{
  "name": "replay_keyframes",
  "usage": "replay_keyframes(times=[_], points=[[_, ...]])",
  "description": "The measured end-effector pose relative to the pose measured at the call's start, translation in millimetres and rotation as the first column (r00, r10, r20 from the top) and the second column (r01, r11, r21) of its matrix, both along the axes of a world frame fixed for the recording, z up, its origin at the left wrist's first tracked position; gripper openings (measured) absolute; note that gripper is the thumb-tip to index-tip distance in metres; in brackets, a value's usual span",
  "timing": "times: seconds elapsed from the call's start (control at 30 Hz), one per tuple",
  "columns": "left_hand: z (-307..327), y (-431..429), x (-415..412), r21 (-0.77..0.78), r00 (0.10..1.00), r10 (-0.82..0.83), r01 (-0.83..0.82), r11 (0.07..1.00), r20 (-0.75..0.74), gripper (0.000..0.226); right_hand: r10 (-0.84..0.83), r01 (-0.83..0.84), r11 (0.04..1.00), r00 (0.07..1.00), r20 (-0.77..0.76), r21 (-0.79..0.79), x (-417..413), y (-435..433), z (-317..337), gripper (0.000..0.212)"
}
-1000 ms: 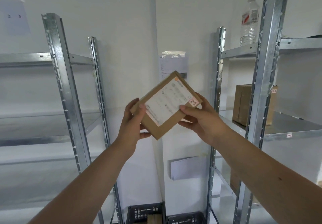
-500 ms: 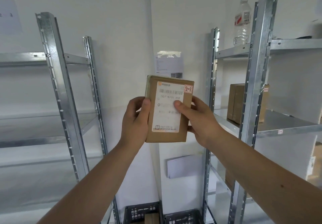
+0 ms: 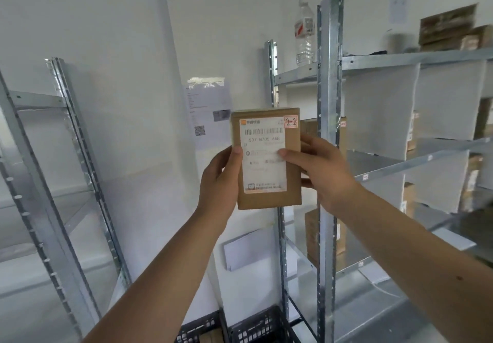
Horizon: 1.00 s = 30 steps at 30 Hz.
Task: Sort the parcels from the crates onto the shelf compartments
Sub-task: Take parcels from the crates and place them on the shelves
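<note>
Parcel held upright in mid-air w/ both hands, in front of the wall between the two metal racks, label side toward the camera. Left hand grips its left edge, thumb on the front and fingers curled round behind. Right hand grips the right edge, thumb pressed on the white label, fingers behind the box. Red-bordered sticker at the parcel's top right corner reads 2-2. Right shelf stands just behind & to the right of the parcel; the right hand covers part of its front post. Water bottle stands upright on that shelf's top level, near the left edge. Brown boxes sit on lower levels by the left edge; more lie further right, but blurred. Left shelf stands well apart at the left. Black crates sit on the floor at bottom centre between the racks — sth brown inside one. Printed sheet is stuck on the wall behind the parcel.
</note>
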<state>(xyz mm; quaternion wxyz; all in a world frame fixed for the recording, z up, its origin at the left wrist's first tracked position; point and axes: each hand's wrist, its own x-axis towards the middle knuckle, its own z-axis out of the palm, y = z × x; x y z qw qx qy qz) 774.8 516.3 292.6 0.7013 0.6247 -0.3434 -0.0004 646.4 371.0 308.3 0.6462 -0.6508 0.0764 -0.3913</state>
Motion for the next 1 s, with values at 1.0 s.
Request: replay_keyframes(times=[1.0], points=[[-30, -365, -329, 0.157, 0.693, -0.717, 0.719, 0.677, -0.077, 0.030, -0.734, 0.742, 0.665, 0.670, -0.111, 0.084, -403, -237, -52, 0.041]])
